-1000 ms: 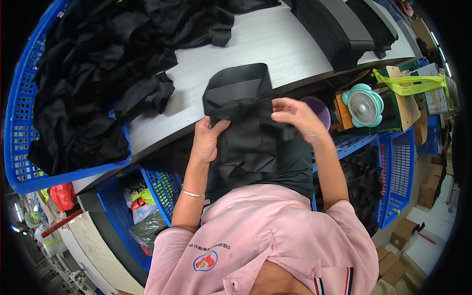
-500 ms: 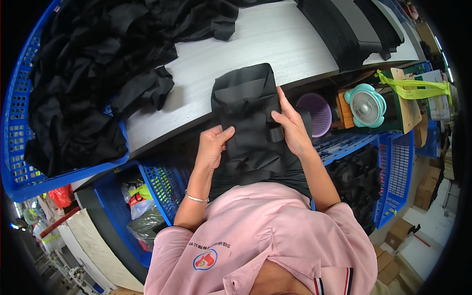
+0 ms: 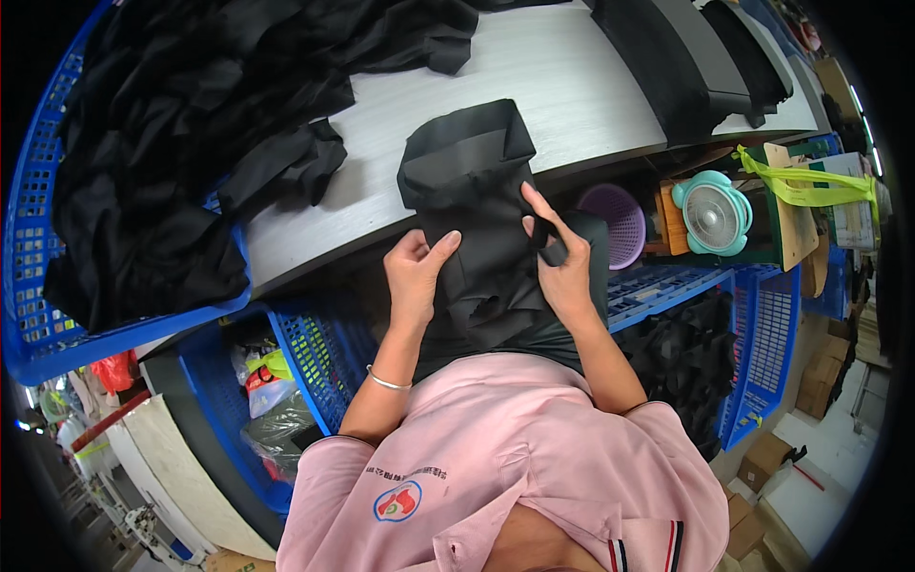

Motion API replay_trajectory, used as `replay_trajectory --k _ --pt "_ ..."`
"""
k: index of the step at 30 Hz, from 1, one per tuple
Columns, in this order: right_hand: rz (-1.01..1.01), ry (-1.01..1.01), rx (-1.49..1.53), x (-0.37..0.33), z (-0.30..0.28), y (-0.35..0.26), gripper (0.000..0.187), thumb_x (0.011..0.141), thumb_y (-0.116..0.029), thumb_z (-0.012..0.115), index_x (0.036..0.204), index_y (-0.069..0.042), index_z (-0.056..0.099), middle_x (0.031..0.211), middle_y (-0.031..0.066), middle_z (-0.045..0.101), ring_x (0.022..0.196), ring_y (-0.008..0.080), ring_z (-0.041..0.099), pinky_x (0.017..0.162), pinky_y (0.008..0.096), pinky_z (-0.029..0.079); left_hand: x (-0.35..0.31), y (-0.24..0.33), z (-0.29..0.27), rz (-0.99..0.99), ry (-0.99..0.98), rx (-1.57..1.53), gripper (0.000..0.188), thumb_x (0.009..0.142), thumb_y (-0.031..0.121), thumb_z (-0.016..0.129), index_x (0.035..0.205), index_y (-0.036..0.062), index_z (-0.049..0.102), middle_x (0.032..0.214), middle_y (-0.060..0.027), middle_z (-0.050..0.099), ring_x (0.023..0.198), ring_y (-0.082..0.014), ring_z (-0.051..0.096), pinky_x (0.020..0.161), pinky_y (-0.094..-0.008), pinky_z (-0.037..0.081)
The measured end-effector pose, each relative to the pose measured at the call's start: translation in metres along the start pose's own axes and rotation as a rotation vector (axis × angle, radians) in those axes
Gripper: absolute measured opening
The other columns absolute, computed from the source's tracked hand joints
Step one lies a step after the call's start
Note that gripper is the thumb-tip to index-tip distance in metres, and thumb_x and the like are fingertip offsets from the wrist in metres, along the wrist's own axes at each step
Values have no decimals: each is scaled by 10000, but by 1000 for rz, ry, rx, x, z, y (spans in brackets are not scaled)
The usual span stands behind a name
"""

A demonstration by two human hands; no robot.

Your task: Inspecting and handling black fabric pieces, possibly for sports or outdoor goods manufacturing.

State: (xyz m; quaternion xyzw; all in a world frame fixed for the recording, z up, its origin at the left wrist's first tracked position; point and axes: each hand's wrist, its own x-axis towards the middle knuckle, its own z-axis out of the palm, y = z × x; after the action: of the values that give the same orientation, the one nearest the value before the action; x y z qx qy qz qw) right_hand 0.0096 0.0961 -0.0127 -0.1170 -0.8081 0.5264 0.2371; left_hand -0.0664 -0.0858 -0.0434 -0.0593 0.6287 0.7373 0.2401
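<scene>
A black fabric piece (image 3: 491, 229), sewn like a pouch or bag, lies over my lap with its far end against the edge of the grey-white table (image 3: 400, 124). That far end has a folded, raised rim. My left hand (image 3: 416, 272) grips its left side, thumb on top and the other fingers curled beneath. On the right side, a short black strap (image 3: 550, 250) loops through my right hand (image 3: 564, 272), between the thumb and fingers. The index finger of that hand reaches along the fabric's right edge.
A blue crate (image 3: 124, 357) heaped with black fabric (image 3: 191, 143) stands at the left. Flat black pieces (image 3: 658, 67) are stacked far right. Beside my right knee are a purple basket (image 3: 615, 224), a teal fan (image 3: 713, 214) and a blue crate (image 3: 762, 343).
The fabric piece has shifted slightly away and left, its far end more opened out. My right hand has changed its hold and now has the strap between thumb and fingers.
</scene>
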Motion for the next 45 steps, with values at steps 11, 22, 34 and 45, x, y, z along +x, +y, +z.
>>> replay_trajectory --k 11,22,34,45 --pt "429 99 337 3 -6 -7 506 1034 -228 594 1467 13 492 1073 -8 609 923 53 516 860 194 409 -2 10 14 -251 -374 -426 427 925 197 752 1255 -40 622 1204 -105 689 1061 -177 670 954 -334 535" --pt "481 -210 308 20 -22 -33 458 935 -123 731 1344 42 607 1182 66 696 1047 94 613 980 262 465 10 7 5 -41 -298 -153 417 898 67 736 1275 -42 595 1209 -94 670 1095 -163 636 1001 -317 485" --pt "363 -6 -14 62 -20 25 439 941 -177 716 1334 -3 628 783 27 653 735 59 511 701 234 468 62 56 31 685 179 378 384 832 19 787 1193 -5 659 1223 -114 664 1027 -186 650 863 -308 528" --pt "389 9 368 39 -33 43 590 958 -298 705 1437 -3 529 1075 34 654 970 81 557 892 241 458 133 37 67 1046 -478 1197 541 964 354 623 1454 150 518 1490 -90 529 1386 -350 459 1084 -470 393"
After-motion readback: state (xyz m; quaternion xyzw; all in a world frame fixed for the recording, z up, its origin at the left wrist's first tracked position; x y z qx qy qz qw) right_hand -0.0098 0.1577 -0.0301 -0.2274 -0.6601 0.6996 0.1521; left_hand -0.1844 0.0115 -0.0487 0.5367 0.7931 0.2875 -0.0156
